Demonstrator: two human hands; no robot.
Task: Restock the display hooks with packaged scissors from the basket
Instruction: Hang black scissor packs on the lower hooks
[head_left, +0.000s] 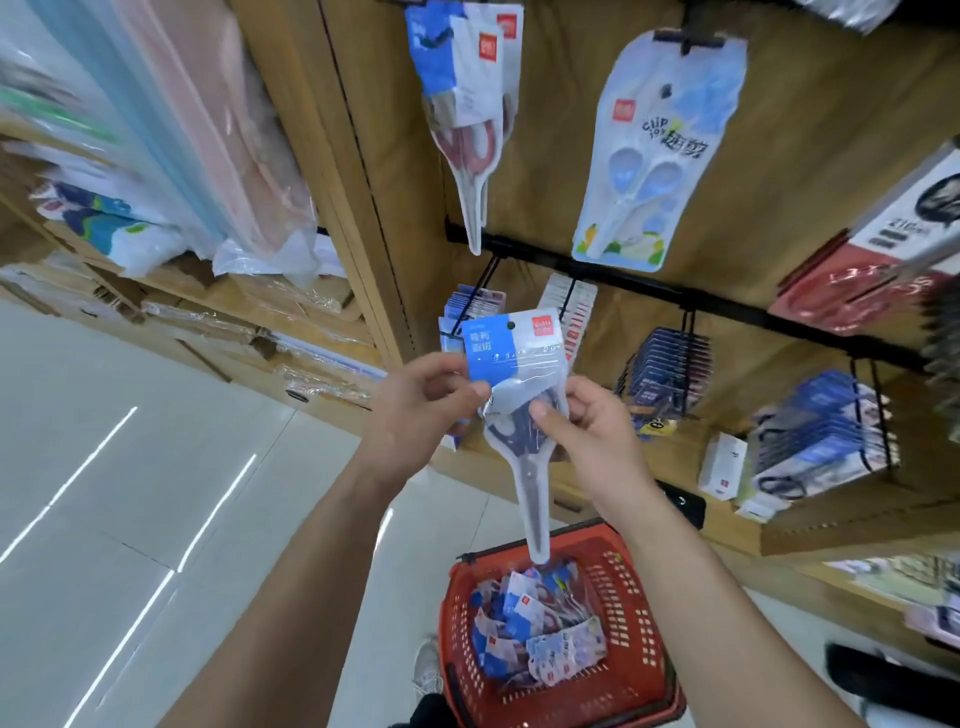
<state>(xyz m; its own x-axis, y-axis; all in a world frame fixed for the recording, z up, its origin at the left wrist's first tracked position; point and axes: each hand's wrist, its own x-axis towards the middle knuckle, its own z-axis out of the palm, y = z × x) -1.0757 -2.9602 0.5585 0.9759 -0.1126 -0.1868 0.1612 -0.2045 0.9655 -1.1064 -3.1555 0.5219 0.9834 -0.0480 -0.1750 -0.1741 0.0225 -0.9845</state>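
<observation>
A clear, blue-carded scissors packet (511, 374) is pinched upright by the left hand (415, 410) and right hand (587, 431), above the red plastic basket (639, 623). Threading its hang-hole onto a far black hook (470, 301) seems next.

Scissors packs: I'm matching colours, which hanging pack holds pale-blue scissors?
The wide white pack top centre; its left neighbour shows red handles, the held pack dark blue.

wrapped rolls (228, 135), white floor tiles (104, 499)
</observation>
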